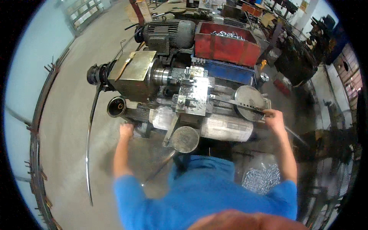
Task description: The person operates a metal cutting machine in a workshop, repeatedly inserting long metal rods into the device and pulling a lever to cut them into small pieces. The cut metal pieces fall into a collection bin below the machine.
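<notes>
In front of me is a small metal lathe, its spindle chuck (pixel 161 76) pointing right at a bright cross-slide block (pixel 194 92). My right hand (pixel 273 118) is closed on the right end of a flat metal bar with a row of holes (pixel 239 103). That bar lies across a round grey disc (pixel 249 100). My left hand (pixel 126 130) is curled into a fist at the machine's lower left, just below a dark round cup-shaped part (pixel 116 106). What it grips, if anything, is hidden.
A red bin (pixel 228 48) of small metal pieces stands above a blue tray (pixel 230 73) behind the lathe. By my right side sits a bag of shiny metal pieces (pixel 261 178). A round pad on an arm (pixel 185 139) juts toward me. A long rod (pixel 89 153) slants down at left.
</notes>
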